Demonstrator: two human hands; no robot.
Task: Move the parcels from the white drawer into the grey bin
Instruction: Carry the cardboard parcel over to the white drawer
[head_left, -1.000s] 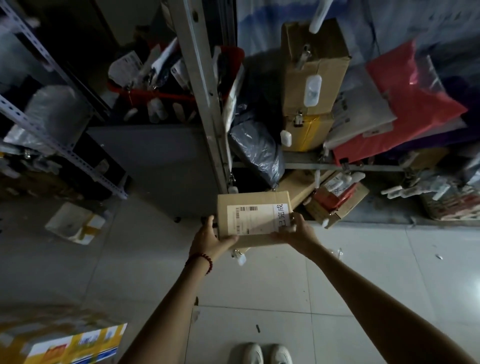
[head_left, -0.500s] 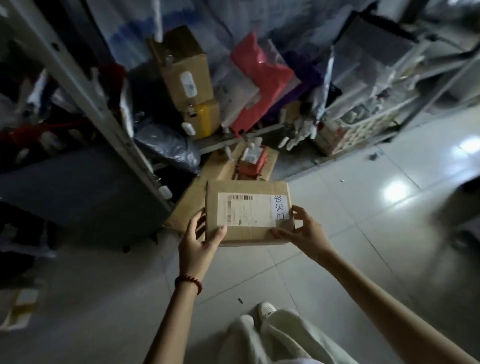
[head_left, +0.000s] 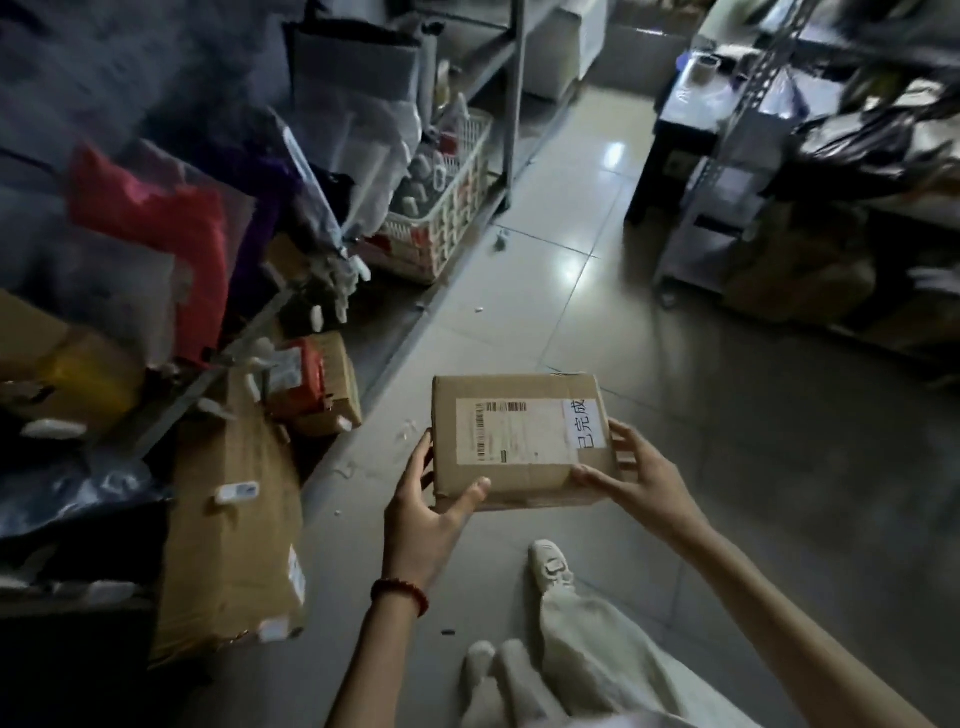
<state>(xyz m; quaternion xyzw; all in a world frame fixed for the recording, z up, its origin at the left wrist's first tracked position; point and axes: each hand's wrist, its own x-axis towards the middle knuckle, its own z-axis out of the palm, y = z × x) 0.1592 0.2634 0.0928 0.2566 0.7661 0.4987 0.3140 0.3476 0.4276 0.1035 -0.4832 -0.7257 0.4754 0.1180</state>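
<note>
Nearest, pale trousers and a white shoe stand on the tiled floor. Two bare arms reach forward above them. The left hand, a red bead bracelet at its wrist, grips the parcel at its near left corner, thumb laid over the top, fingers up the left side. The right hand grips the right end, thumb on the near top edge, fingers curled round the side. The parcel is a brown cardboard box held level in the air over the floor, between both hands; its top bears a white label with barcodes and a strip of handwritten characters. Left of it a tall carton leans against low shelving, and just beyond that sits a small box with a red packet in it. Farther along the left lies a red bag among grey ones, then a white basket of small items beside a rack post. Across the aisle, right, stands a metal rack with dark bags, blurred
</note>
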